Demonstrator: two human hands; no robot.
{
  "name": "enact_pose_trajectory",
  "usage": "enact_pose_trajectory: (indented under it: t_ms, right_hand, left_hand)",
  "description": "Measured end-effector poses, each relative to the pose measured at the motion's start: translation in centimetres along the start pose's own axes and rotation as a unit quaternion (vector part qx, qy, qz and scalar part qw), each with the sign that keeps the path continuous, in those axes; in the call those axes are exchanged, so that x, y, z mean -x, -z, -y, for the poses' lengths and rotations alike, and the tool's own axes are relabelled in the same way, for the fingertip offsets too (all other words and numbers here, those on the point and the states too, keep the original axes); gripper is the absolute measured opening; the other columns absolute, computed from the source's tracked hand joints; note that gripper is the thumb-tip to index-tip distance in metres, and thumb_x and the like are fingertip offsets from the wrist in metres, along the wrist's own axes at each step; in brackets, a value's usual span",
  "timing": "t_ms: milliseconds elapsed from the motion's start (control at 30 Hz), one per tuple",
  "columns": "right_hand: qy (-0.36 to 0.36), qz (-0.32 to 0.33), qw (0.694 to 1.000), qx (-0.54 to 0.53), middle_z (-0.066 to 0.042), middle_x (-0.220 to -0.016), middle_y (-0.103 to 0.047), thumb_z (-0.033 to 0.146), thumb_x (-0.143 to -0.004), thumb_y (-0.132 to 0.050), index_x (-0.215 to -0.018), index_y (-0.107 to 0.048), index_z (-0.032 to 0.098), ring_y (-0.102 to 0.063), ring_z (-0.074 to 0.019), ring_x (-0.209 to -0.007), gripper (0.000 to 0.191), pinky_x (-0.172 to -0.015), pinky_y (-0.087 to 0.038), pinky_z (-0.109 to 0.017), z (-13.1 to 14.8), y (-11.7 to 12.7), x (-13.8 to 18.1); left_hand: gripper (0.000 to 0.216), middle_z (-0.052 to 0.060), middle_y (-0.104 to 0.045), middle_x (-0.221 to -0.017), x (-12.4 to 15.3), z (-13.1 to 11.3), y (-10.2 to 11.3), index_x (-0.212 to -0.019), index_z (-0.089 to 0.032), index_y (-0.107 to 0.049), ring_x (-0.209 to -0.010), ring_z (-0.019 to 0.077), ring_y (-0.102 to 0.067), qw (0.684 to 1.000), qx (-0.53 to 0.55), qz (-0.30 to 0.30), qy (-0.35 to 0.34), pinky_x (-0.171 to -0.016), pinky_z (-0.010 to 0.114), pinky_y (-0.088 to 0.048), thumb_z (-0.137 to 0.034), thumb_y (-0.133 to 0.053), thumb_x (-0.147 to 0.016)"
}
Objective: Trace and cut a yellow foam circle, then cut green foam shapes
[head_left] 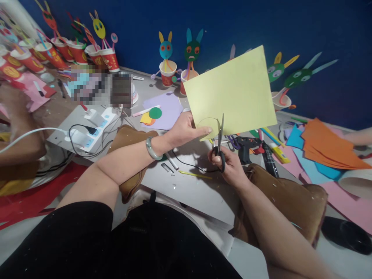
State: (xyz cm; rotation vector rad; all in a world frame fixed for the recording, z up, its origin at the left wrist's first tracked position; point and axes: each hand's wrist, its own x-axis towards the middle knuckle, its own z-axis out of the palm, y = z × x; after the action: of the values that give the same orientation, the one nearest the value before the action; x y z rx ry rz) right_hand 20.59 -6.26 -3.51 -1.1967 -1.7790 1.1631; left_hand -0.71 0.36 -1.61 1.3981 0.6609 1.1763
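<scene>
My left hand (186, 130) pinches the lower left corner of a pale yellow paper sheet (235, 91) and holds it up above the grey table (192, 186). A round shape (207, 127) is partly cut at that corner, right by my left fingers. My right hand (228, 162) grips black-handled scissors (220, 145), blades pointing up into the sheet's lower edge beside the round shape. A pale bangle sits on my left wrist.
Paper cups with rabbit-eared paper figures (166, 58) line the blue wall. A white power strip (93, 133) with cables lies left. A black glue gun (247, 145), pens and orange and blue paper sheets (328, 149) lie right. Brown cushions flank my arms.
</scene>
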Motion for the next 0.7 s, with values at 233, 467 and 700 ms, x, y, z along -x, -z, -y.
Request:
enact_pose_trajectory:
  t_ms: [233,467,700]
  right_hand:
    - [0.004,0.001,1.000,0.007,0.000,-0.067,-0.057,0.081,-0.081,-0.073,-0.070,-0.059,0.022,-0.045,-0.0147,-0.061,0.062,-0.063,-0.039,-0.032,0.04,0.03,-0.01]
    - [-0.002,-0.002,1.000,0.010,0.000,-0.067,-0.056,0.083,-0.081,-0.071,-0.071,-0.060,0.022,-0.045,-0.0151,-0.061,0.063,-0.062,-0.039,-0.032,0.08,-0.02,-0.06]
    - [-0.002,-0.001,1.000,0.012,0.000,-0.065,-0.054,0.088,-0.079,-0.070,-0.069,-0.059,0.022,-0.044,-0.0148,-0.060,0.068,-0.061,-0.039,-0.032,-0.10,0.03,-0.06]
  left_hand:
    - [0.050,0.008,-0.078,-0.088,-0.06,0.37,0.30,-0.090,-0.013,-0.072,-0.094,0.0215,-0.075,1.000,-0.025,0.017,-0.007,-0.090,0.035,-0.065,-0.055,-0.092,-0.071]
    - [0.049,0.009,-0.080,-0.095,-0.05,0.35,0.23,-0.093,-0.013,-0.073,-0.096,0.0221,-0.076,0.999,-0.032,0.025,-0.003,-0.092,0.037,-0.065,-0.053,-0.090,-0.072]
    - [0.043,0.010,-0.080,-0.093,0.03,0.14,0.24,-0.091,-0.012,-0.073,-0.092,0.0215,-0.076,0.999,-0.044,0.024,0.007,-0.088,0.036,-0.065,-0.048,-0.088,-0.072]
